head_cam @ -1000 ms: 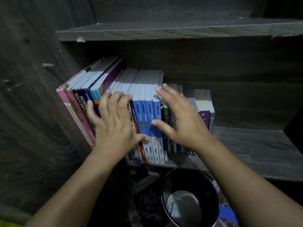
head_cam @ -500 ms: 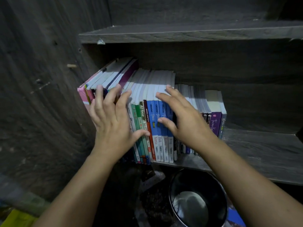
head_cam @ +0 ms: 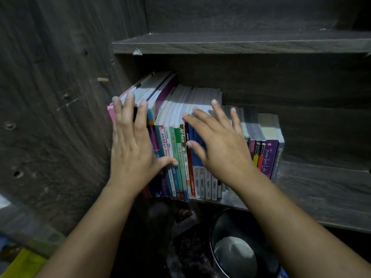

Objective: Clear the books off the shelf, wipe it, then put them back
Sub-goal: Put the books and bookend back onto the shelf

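Note:
A row of several books [head_cam: 181, 149] stands upright on the dark grey wooden shelf [head_cam: 321, 189], packed against the left wall, spines facing me. My left hand [head_cam: 132, 149] lies flat with straight fingers over the leftmost pink and purple books. My right hand [head_cam: 218, 141] is spread over the blue and white spines in the middle, its fingertips on the books' top edges. A purple book [head_cam: 269, 155] and a grey one at the row's right end stay uncovered. Neither hand grips a book.
Another shelf board [head_cam: 241, 42] runs above the books. The cabinet's side wall [head_cam: 60, 117] is close on the left. A round black bin [head_cam: 236, 249] sits on the floor below the shelf. Bare shelf surface lies to the right of the books.
Both hands have straightened and slid upward over the books; the left hand's fingers went from curled to flat. The camera view has shifted left, so the books sit further right.

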`<state>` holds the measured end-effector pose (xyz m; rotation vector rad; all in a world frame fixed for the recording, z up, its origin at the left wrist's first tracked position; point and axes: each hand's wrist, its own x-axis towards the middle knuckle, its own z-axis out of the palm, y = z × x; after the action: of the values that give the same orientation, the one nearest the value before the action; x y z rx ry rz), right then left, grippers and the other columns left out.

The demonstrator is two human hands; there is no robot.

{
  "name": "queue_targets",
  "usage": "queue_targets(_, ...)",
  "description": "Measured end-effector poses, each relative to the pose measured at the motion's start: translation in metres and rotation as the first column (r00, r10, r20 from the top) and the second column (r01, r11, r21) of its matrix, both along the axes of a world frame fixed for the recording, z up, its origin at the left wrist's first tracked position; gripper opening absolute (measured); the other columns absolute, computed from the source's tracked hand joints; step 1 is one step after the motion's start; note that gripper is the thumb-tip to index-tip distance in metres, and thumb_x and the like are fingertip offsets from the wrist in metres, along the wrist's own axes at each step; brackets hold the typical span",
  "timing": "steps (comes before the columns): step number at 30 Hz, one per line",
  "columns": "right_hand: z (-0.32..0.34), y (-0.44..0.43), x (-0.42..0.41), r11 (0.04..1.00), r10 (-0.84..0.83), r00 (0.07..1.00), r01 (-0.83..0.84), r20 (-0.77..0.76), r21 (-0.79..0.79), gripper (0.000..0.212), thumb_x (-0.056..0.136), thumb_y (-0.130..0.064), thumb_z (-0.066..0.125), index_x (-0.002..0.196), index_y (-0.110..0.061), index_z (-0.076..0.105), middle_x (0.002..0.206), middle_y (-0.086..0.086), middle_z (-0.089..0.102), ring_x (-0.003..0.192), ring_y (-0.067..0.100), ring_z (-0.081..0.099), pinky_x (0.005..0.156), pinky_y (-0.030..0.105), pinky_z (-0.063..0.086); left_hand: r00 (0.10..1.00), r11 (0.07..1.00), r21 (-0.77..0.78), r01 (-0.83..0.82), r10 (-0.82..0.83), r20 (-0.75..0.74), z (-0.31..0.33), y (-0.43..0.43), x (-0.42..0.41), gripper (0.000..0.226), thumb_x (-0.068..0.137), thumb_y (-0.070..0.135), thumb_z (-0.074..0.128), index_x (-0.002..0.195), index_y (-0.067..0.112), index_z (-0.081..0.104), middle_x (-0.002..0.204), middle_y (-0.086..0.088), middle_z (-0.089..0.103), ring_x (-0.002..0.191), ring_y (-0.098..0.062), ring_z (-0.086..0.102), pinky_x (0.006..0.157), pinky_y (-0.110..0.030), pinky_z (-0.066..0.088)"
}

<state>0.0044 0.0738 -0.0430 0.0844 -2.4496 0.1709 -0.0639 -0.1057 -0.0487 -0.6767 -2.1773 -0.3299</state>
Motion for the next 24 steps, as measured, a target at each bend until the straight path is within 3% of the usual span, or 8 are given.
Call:
queue_targets(4, -0.006, -0.005, -0.008, 0.999, -0.022, 0.997, 0.018, -0.075, -0.043, 0.049, 0.086, -0.023, 0.070, 0.133, -0.024, 0.055, 0.135, 0.000, 0.056, 0.139, 0.033, 0.033, 0.114, 0.055, 0.016, 0.997, 0.995, -0.062, -0.075, 0.077, 0.032, 0.005, -0.002, -0.002, 0.150, 0.039, 0.067, 0.083, 0.148, -0.001, 0.007, 0.156, -0.026, 0.012, 0.144, -0.040, 0.000, 0.119, -0.044, -0.008)
queue_targets(6, -0.004, -0.011, -0.008, 0.997, -0.056, 0.995, 0.052, -0.079, -0.048, 0.047, 0.085, -0.018, 0.070, 0.131, -0.021, 0.057, 0.134, 0.003, 0.057, 0.139, 0.036, 0.033, 0.113, 0.057, 0.012, 0.995, 0.993, -0.086, -0.085, 0.089, 0.042, 0.005, -0.002, -0.001, 0.150, 0.039, 0.067, 0.083, 0.149, -0.002, 0.007, 0.156, -0.025, 0.014, 0.145, -0.039, 0.001, 0.120, -0.045, -0.005)
queue_targets(10, 0.008, -0.022, -0.004, 0.998, -0.057, 0.998, 0.057, -0.005, 0.010, 0.052, 0.083, -0.032, 0.068, 0.132, -0.021, 0.053, 0.139, 0.002, 0.053, 0.144, 0.030, 0.025, 0.114, 0.058, 0.000, 0.994, 0.989, -0.116, -0.090, 0.097, 0.053, 0.007, -0.007, 0.002, 0.148, 0.042, 0.054, 0.089, 0.150, -0.003, 0.005, 0.158, -0.023, 0.009, 0.147, -0.037, 0.001, 0.121, -0.046, 0.002)
queue_targets(14, 0.005, -0.025, -0.009, 1.000, 0.014, 0.999, -0.014, -0.031, -0.007, 0.056, 0.083, -0.040, 0.069, 0.135, -0.023, 0.054, 0.136, 0.002, 0.057, 0.135, 0.027, 0.042, 0.114, 0.056, 0.019, 0.996, 0.993, -0.093, -0.075, 0.080, 0.043, 0.006, -0.013, 0.001, 0.137, 0.048, 0.031, 0.093, 0.149, -0.006, 0.009, 0.157, -0.025, 0.007, 0.147, -0.036, 0.002, 0.120, -0.046, 0.010)
queue_targets(17, 0.001, -0.027, -0.014, 0.999, -0.014, 0.997, 0.011, -0.070, -0.036, 0.053, 0.080, -0.042, 0.072, 0.129, -0.024, 0.059, 0.130, 0.000, 0.061, 0.126, 0.025, 0.051, 0.111, 0.055, 0.025, 0.995, 0.992, -0.092, -0.089, 0.092, 0.033, 0.004, -0.013, -0.002, 0.133, 0.051, 0.030, 0.091, 0.149, -0.006, 0.009, 0.158, -0.024, 0.009, 0.147, -0.036, 0.003, 0.121, -0.043, 0.008)
queue_targets(24, 0.007, -0.036, -0.018, 0.998, -0.049, 0.998, 0.047, -0.041, -0.038, 0.053, 0.082, -0.054, 0.064, 0.130, -0.031, 0.056, 0.134, -0.006, 0.058, 0.130, 0.018, 0.047, 0.114, 0.059, 0.004, 0.992, 0.991, 0.066, -0.118, 0.116, 0.046, -0.021, -0.009, 0.010, 0.128, 0.056, 0.023, 0.091, 0.148, -0.008, 0.008, 0.157, -0.028, 0.003, 0.146, -0.031, -0.002, 0.118, -0.041, 0.012)
